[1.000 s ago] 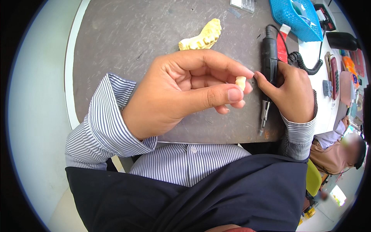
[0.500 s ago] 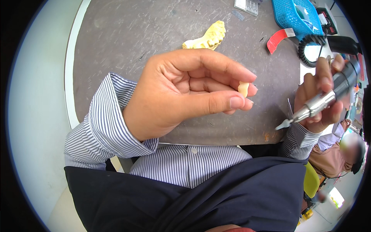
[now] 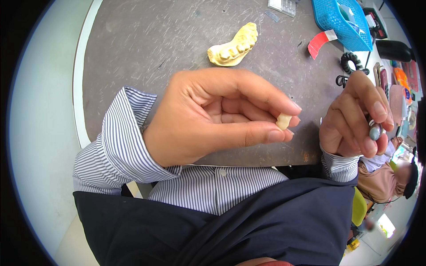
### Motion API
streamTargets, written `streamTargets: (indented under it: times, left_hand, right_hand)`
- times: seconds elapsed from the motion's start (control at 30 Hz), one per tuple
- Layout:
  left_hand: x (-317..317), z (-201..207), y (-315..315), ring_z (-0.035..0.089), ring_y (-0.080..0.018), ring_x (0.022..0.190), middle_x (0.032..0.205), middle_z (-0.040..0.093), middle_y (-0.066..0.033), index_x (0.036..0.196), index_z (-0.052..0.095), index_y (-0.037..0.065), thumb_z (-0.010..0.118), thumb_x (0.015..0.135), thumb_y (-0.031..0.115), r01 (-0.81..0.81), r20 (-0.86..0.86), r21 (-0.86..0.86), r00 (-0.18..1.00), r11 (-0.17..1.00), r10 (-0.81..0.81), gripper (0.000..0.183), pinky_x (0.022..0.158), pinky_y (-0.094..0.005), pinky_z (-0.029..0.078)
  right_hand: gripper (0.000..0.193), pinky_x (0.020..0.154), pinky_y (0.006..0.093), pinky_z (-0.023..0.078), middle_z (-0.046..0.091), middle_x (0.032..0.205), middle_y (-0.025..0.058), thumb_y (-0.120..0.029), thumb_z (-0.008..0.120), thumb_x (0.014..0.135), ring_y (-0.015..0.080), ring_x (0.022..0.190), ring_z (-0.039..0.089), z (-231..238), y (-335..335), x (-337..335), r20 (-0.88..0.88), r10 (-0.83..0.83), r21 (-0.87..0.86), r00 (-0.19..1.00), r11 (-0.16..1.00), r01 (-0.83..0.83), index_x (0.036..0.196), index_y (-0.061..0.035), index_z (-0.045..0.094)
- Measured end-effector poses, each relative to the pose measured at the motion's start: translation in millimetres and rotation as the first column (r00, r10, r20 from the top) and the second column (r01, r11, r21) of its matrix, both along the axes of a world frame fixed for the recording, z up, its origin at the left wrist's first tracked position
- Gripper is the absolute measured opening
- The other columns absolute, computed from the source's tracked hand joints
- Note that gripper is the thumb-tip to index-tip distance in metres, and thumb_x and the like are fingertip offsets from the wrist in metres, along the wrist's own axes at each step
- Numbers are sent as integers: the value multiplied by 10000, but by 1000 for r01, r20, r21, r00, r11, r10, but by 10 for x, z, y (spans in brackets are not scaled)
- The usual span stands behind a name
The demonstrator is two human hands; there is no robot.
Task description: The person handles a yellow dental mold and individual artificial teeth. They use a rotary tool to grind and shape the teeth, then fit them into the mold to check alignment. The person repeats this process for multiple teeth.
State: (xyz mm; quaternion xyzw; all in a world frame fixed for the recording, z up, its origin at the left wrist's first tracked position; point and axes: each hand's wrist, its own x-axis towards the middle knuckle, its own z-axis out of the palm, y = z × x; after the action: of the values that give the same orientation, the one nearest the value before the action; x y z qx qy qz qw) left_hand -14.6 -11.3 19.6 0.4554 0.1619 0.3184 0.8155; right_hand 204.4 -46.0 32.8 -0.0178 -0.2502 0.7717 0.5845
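A small cream tooth crown (image 3: 283, 121) is pinched between the thumb and fingertips of my left hand (image 3: 199, 117), above the near part of the table. My right hand (image 3: 348, 117), off to the right, is closed round a rotary handpiece (image 3: 376, 132). Its grey tip shows end-on between the fingers, while most of its body is hidden. Tip and crown are apart. Beyond my left hand, a yellow plaster dental model (image 3: 234, 48) with a row of teeth lies on the table.
The scratched brown table (image 3: 142, 48) has a pale left edge. A blue basket (image 3: 317, 15) holds items at the far right, near a red strip (image 3: 316, 45) and a black coiled cord (image 3: 349, 58). A clear case (image 3: 286, 7) lies at the back. Another person (image 3: 377, 177) sits at right.
My right hand has turned, so the handpiece that pointed left now shows its tip end-on. My left hand has come slightly nearer with the crown, uncovering more of the plaster model.
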Motion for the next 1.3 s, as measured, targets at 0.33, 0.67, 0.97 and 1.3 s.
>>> streamTargets:
  times: [0.33, 0.67, 0.97, 1.3]
  left_hand:
    - [145, -70, 50, 623, -248, 898, 961, 603, -217, 1038, 538, -85, 580, 718, -163, 36, -37, -107, 999, 994, -40, 332, 811, -323, 520]
    - [144, -106, 57, 622, -241, 904, 965, 610, -213, 1028, 538, -75, 570, 769, -97, -12, -52, -78, 999, 997, 8, 263, 812, -318, 514]
    - [151, -133, 42, 619, -255, 908, 968, 606, -223, 1023, 530, -72, 566, 770, -101, -7, -40, -149, 999, 989, 1, 257, 814, -326, 518]
    - [153, -157, 62, 612, -237, 926, 953, 610, -206, 1007, 536, -76, 570, 771, -102, -16, -14, -92, 1000, 996, 15, 240, 806, -311, 522]
  right_hand:
    - [300, 493, 179, 399, 436, 839, 41, -50, 704, 708, 88, 573, 412, -159, 46, 16, 534, -338, 277, 775, 936, 217, 774, -87, 414]
    - [245, 751, 325, 498, 446, 892, 54, -85, 661, 760, 90, 611, 474, -245, 35, -2, 609, -593, 601, 526, 778, 182, 836, -101, 429]
    - [231, 936, 398, 438, 467, 891, 76, 2, 646, 740, 98, 628, 508, -243, -29, -7, 650, -537, 563, 538, 816, 134, 841, -97, 463]
    - [232, 927, 359, 449, 463, 877, 73, 4, 654, 732, 95, 611, 505, -218, -9, -37, 673, -512, 532, 534, 837, 132, 825, -103, 470]
